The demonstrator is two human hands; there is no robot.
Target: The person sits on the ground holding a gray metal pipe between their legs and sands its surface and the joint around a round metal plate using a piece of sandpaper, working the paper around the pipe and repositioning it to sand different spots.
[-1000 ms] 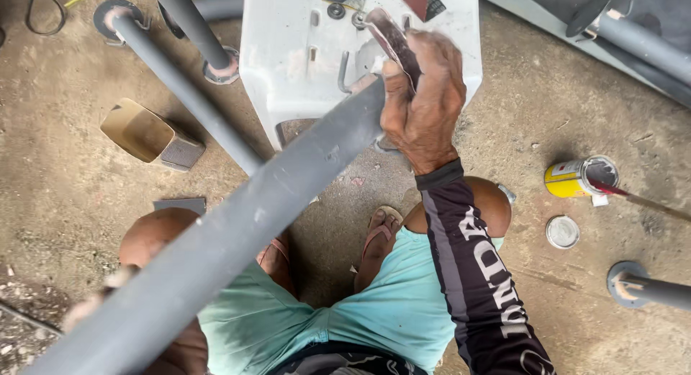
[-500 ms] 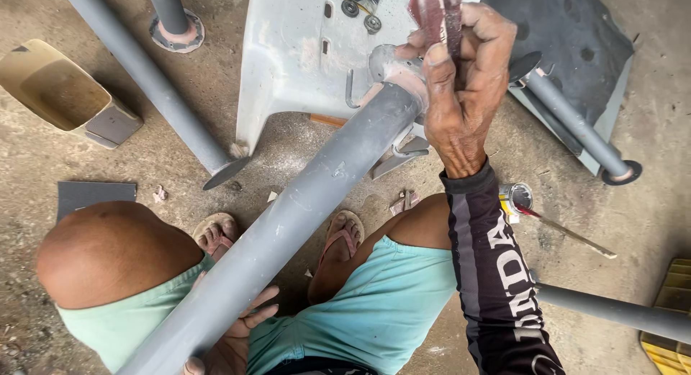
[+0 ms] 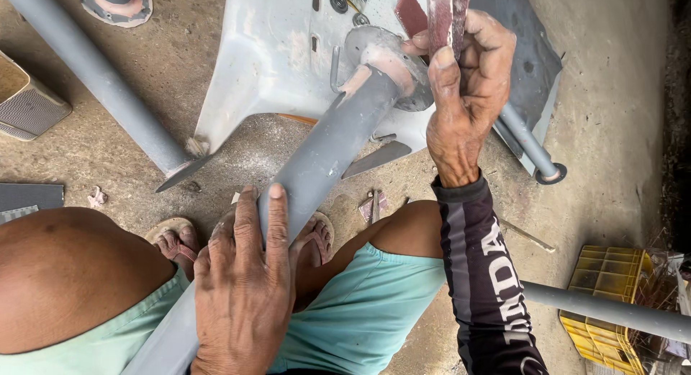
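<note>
- Head view, only view on hand.
- Grey pipe: long, round, painted matte grey. It ran diagonally from bottom left up to the middle top, across the person's lap and between the knees.
- The pipe's upper end carried a round flange. A bare tan-pink band of rubbed-off paint showed just below it, with pale patches on the disc face too.
- The flange end lay over a white moulded panel on the concrete floor.
- Left hand: on the lower stretch of the pipe. Fingers lay together along the top, tips pointing up the pipe, palm wrapped on its left side, clamped on the pipe.
- Right hand: in a dark printed sleeve, just right of the flange. Fingers were curled tight and the thumb pressed up, pinching a folded strip of reddish sandpaper.
- The sandpaper stood upright above the fist. A loose flap hung to the left, beside the flange rim. Could not tell if the paper touched the metal.
- The flange sat against the thumb side of the right hand, with the pipe body below and left of it.
- Surroundings: a second grey pipe at top left, and another at lower right beside a yellow crate. A thin flanged tube lay on a dark sheet to the right.
- Sandalled feet rested on the floor under the pipe.
</note>
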